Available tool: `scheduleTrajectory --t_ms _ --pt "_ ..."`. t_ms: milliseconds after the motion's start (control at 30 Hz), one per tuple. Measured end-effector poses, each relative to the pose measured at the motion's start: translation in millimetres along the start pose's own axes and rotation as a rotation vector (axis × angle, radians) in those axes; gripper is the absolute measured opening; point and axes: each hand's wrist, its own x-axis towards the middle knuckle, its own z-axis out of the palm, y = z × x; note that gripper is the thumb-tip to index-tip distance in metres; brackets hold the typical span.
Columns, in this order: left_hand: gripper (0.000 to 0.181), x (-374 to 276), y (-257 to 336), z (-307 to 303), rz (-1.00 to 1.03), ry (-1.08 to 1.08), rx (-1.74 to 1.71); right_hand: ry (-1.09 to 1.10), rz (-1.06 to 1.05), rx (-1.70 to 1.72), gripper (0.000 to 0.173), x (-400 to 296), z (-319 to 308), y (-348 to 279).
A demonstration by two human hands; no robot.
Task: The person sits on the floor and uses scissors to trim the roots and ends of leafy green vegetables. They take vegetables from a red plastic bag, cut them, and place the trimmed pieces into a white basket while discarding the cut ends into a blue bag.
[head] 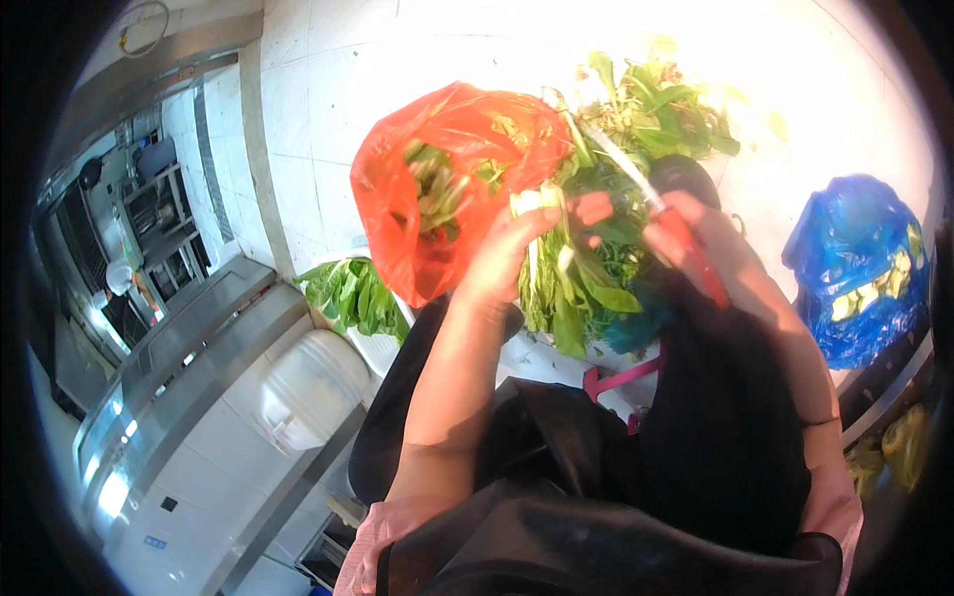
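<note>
My left hand (514,242) grips a bunch of leafy greens (555,290) by the pale stems, with the leaves hanging down. In my right hand (689,231) is a knife with a red handle (699,261); its narrow blade (622,160) points up and left, over the greens. An open red plastic bag (387,201) holding leaves lies left of my hands. Beyond the knife, loose leaves and trimmings (671,112) are heaped on the tiled floor. More greenery lies beneath the held bunch, partly hidden by it.
A white basket (373,350) of green leaves (358,294) stands at left, near a whitish plastic container (317,384). A blue plastic bag (857,276) with pale vegetable pieces lies at right. Part of a pink stool (622,380) shows between my legs. A metal-framed counter (179,335) is farther left.
</note>
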Motion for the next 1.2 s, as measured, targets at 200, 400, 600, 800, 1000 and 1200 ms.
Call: scheduleTrajectory --t_ms 200,400,600,800,1000,1200 --pt "0.026 -32 22 -60 0.019 0.024 0.084 0.253 -0.092 -0.127 0.024 19 13 35" --pt "0.026 -118 131 -146 0.003 0.383 0.786 0.283 -0.015 0.002 0.019 17 8 70" --pt "0.068 -226 128 -263 -0.212 1.038 1.417 0.189 0.023 -0.078 0.021 32 20 66" --pt "0.104 -229 37 -374 -0.899 0.848 1.717 0.195 -0.119 -0.206 0.026 18 28 36" --pt "0.038 -141 69 -257 -0.497 0.501 1.941 0.21 -0.007 -0.058 0.032 21 22 54" --pt "0.016 -41 -6 -99 0.377 -0.14 1.733 0.253 0.035 0.025 0.033 16 20 19"
